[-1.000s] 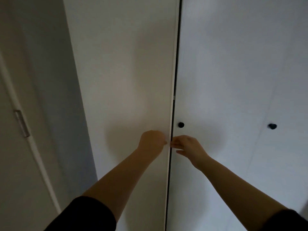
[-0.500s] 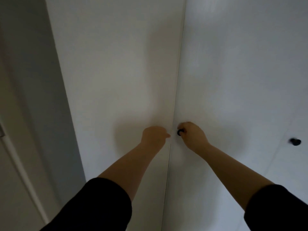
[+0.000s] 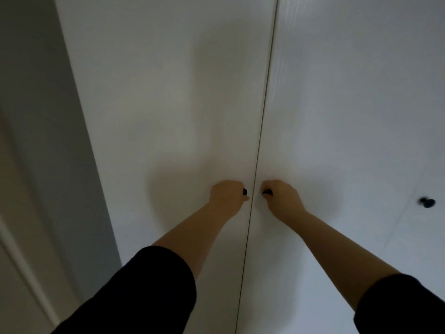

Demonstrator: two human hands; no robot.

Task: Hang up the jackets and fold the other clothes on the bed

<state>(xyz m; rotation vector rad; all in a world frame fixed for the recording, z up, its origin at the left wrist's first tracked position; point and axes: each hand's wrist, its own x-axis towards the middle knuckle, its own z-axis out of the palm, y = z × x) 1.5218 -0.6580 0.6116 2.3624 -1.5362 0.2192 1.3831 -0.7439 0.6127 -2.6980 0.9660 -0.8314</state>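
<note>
Two white wardrobe doors fill the view, the left door (image 3: 168, 104) and the right door (image 3: 349, 104), meeting at a thin closed seam. My left hand (image 3: 227, 195) grips the small black knob (image 3: 245, 191) of the left door. Just across the seam, my right hand (image 3: 280, 195) grips the black knob (image 3: 267, 193) of the right door. Both knobs are mostly hidden under my fingers. No jackets, clothes or bed are in view.
A third black knob (image 3: 426, 202) sits on another white door panel at the far right. A grey wall (image 3: 48, 141) and a pale door frame (image 3: 21, 261) run down the left side.
The dark gap between the doors has closed to a thin seam. My left hand moved from the door edge onto its knob; my right hand stayed on its knob.
</note>
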